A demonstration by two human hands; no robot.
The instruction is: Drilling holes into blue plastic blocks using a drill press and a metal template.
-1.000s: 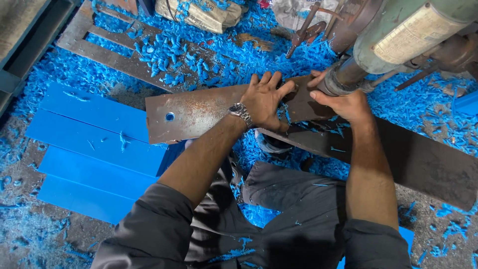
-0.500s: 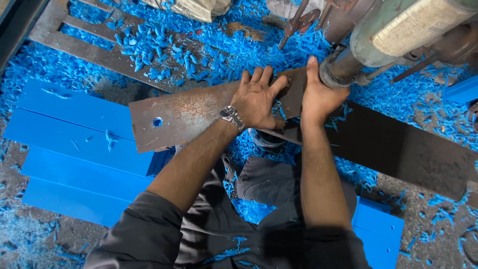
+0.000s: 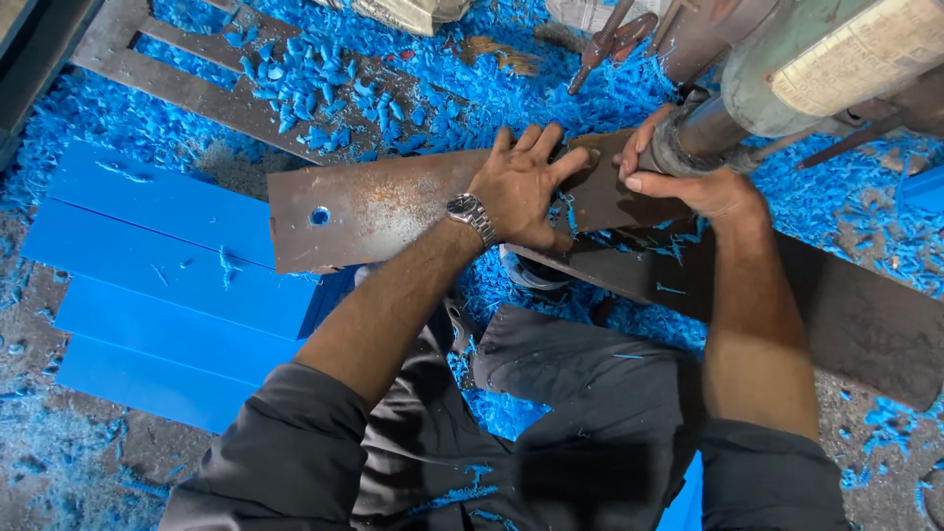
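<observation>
Okay, your left hand (image 3: 519, 189) stays spread flat, palm down on the rusty steel plate (image 3: 393, 206), pinning it over the blue shavings (image 3: 413, 88). Your right hand (image 3: 703, 187) has slid off the plate edge and now wraps the drill spindle (image 3: 693, 143). Plate end sits under the spindle; earlier hole (image 3: 320, 215) at far left.

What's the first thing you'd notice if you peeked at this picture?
Bright blue shavings cover the floor nearly everywhere. In the middle, the left hand presses flat on a rusty metal plate with one round hole, while the right hand grips the drill machine at upper right. Blue boards lie at left.
</observation>
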